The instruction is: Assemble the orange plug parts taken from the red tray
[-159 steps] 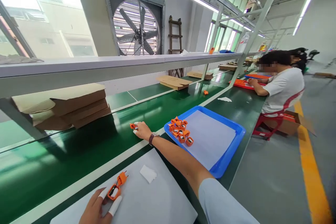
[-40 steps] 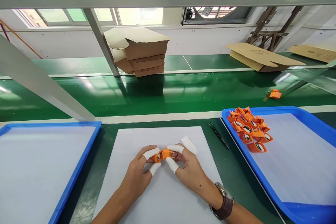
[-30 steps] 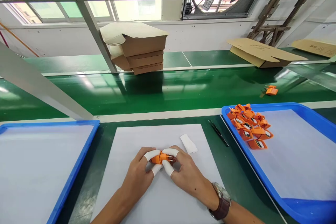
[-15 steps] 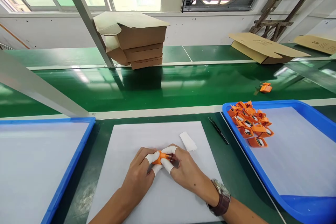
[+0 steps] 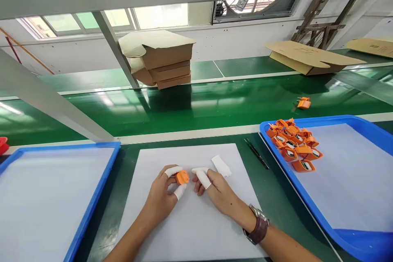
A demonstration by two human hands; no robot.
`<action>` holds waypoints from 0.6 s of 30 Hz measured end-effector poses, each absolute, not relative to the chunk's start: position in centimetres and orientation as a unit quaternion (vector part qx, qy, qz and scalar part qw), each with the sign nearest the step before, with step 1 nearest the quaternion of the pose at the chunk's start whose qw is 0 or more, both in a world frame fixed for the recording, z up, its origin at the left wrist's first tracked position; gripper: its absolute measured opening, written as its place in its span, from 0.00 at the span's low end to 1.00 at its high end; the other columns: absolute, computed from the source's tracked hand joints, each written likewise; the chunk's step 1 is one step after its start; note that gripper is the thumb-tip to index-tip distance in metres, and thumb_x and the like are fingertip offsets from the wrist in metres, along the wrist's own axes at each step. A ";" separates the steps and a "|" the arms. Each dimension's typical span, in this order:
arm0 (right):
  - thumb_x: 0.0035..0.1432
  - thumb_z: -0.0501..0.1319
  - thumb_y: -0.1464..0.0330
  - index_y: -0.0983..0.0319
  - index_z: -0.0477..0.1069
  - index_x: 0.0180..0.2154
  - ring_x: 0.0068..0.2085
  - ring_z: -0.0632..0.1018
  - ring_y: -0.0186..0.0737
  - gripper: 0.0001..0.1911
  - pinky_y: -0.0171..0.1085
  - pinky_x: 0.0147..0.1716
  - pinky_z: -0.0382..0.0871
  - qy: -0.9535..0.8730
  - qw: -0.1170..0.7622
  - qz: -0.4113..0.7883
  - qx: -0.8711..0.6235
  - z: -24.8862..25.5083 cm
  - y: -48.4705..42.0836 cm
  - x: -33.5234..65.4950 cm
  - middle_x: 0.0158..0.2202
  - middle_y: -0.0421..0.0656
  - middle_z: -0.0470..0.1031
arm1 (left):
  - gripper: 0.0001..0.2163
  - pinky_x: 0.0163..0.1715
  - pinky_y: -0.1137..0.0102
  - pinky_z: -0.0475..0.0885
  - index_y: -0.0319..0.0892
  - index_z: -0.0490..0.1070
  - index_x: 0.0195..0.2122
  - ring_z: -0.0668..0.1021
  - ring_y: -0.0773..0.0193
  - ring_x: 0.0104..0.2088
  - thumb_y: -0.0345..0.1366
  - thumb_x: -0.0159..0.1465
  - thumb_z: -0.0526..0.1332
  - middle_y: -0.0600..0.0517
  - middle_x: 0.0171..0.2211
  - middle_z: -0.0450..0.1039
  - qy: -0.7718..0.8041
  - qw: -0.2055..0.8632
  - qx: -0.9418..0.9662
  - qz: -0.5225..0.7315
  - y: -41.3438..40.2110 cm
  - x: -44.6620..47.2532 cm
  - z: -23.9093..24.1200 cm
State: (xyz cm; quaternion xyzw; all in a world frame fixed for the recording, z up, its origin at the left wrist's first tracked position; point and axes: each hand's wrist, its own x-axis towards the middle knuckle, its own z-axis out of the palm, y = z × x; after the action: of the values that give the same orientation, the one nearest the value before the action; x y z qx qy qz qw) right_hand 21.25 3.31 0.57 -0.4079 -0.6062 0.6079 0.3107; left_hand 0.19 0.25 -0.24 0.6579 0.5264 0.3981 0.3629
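My left hand [image 5: 162, 192] pinches an orange plug adapter [image 5: 182, 177] between its thumb and fingers, above a white sheet [image 5: 172, 229]. Small pins stick out from the plug's right side. Just right of it and apart from it is my right hand [image 5: 215, 188], its fingers drawn in and thumb against the index finger; nothing shows in it. White finger covers are on the thumb and index finger of both hands. A folded white paper strip [image 5: 221, 166] lies on the sheet beyond my right hand. Black tweezers [image 5: 256, 153] rest on the green bench, right of the sheet.
On the right, a blue-rimmed tray [image 5: 325, 229] holds several orange plug housings [image 5: 294, 141] at its far left corner. Another blue-rimmed tray [image 5: 92, 200] stands on the left. One orange plug [image 5: 303, 103] lies on the green belt [image 5: 233, 106]. Cardboard boxes [image 5: 168, 59] are stacked behind.
Both hands were on the orange plug. My right hand has let go and drawn slightly right, while my left hand keeps the plug, now turned. The camera view has tilted.
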 end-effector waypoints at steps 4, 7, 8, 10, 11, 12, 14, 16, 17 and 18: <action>0.71 0.49 0.56 0.60 0.70 0.38 0.33 0.76 0.38 0.19 0.39 0.35 0.72 -0.646 0.304 0.571 -0.404 0.5 3.1 21.2 0.33 0.41 0.74 | 0.16 0.51 0.60 0.77 0.50 0.69 0.53 0.77 0.59 0.49 0.31 0.64 0.62 0.48 0.51 0.68 0.503 0.415 0.613 0.446 0.7 0.0 -0.4; 0.71 0.49 0.56 0.60 0.70 0.39 0.33 0.76 0.39 0.18 0.40 0.36 0.72 -0.660 0.291 0.563 -0.404 0.5 2.8 21.2 0.33 0.41 0.74 | 0.17 0.50 0.59 0.77 0.50 0.70 0.53 0.77 0.59 0.47 0.30 0.63 0.64 0.49 0.49 0.71 0.517 0.365 0.636 0.442 0.4 0.1 0.0; 0.70 0.49 0.56 0.60 0.70 0.40 0.34 0.76 0.39 0.18 0.40 0.36 0.73 -0.661 0.283 0.562 -0.409 0.4 2.8 21.2 0.33 0.42 0.74 | 0.17 0.49 0.59 0.76 0.50 0.70 0.52 0.77 0.59 0.46 0.31 0.62 0.65 0.49 0.48 0.71 0.531 0.332 0.644 0.440 0.3 0.0 0.5; 0.70 0.50 0.56 0.61 0.70 0.45 0.34 0.76 0.41 0.18 0.42 0.37 0.73 -0.664 0.266 0.562 -0.416 0.1 2.7 21.2 0.34 0.42 0.74 | 0.17 0.48 0.60 0.75 0.51 0.71 0.53 0.76 0.60 0.44 0.32 0.62 0.65 0.49 0.48 0.72 0.567 0.259 0.645 0.442 -0.1 -0.8 2.1; 0.69 0.50 0.56 0.60 0.70 0.48 0.35 0.77 0.42 0.18 0.43 0.38 0.74 -0.666 0.260 0.562 -0.415 -0.1 2.7 21.2 0.34 0.43 0.74 | 0.17 0.48 0.60 0.74 0.51 0.71 0.53 0.76 0.60 0.43 0.33 0.62 0.65 0.49 0.49 0.72 0.581 0.225 0.641 0.448 -0.4 -1.5 3.3; 0.69 0.50 0.56 0.60 0.69 0.50 0.36 0.77 0.43 0.18 0.44 0.38 0.74 -0.670 0.257 0.564 -0.409 -0.4 2.7 21.3 0.36 0.43 0.74 | 0.18 0.48 0.60 0.74 0.51 0.71 0.54 0.76 0.60 0.44 0.34 0.63 0.65 0.48 0.50 0.71 0.593 0.192 0.636 0.456 -0.5 -2.5 4.6; 0.69 0.50 0.57 0.59 0.68 0.53 0.37 0.77 0.44 0.19 0.45 0.39 0.74 -0.680 0.256 0.563 -0.394 -0.7 2.6 21.3 0.37 0.44 0.74 | 0.18 0.49 0.61 0.73 0.50 0.71 0.55 0.76 0.60 0.44 0.36 0.63 0.64 0.47 0.51 0.71 0.618 0.136 0.623 0.459 -0.7 -5.5 7.2; 0.69 0.50 0.57 0.57 0.67 0.54 0.37 0.76 0.45 0.18 0.46 0.40 0.73 -0.697 0.257 0.547 -0.387 -0.8 2.4 21.2 0.38 0.44 0.74 | 0.19 0.51 0.60 0.72 0.48 0.71 0.55 0.76 0.60 0.44 0.38 0.62 0.65 0.47 0.52 0.71 0.663 0.104 0.589 0.451 -0.4 -9.5 9.2; 0.69 0.50 0.57 0.56 0.68 0.54 0.37 0.76 0.45 0.18 0.47 0.39 0.73 -0.707 0.257 0.534 -0.386 -0.8 2.4 21.2 0.38 0.44 0.74 | 0.20 0.52 0.60 0.71 0.47 0.72 0.55 0.77 0.59 0.44 0.39 0.61 0.66 0.47 0.51 0.72 0.693 0.102 0.560 0.444 -0.1 -11.7 9.8; 0.69 0.50 0.57 0.55 0.68 0.53 0.37 0.76 0.45 0.18 0.47 0.39 0.72 -0.716 0.258 0.521 -0.386 -0.7 2.3 21.1 0.39 0.44 0.74 | 0.22 0.52 0.59 0.71 0.46 0.72 0.55 0.77 0.58 0.45 0.41 0.58 0.67 0.47 0.51 0.73 0.722 0.114 0.521 0.440 0.4 -13.9 9.9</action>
State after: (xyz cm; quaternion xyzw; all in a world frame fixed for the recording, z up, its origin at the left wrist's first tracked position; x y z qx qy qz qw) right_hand 21.15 2.29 -0.68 -0.3860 -0.7164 0.5208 0.2580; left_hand -13.89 0.38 9.93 0.5212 0.7221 0.4403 0.1141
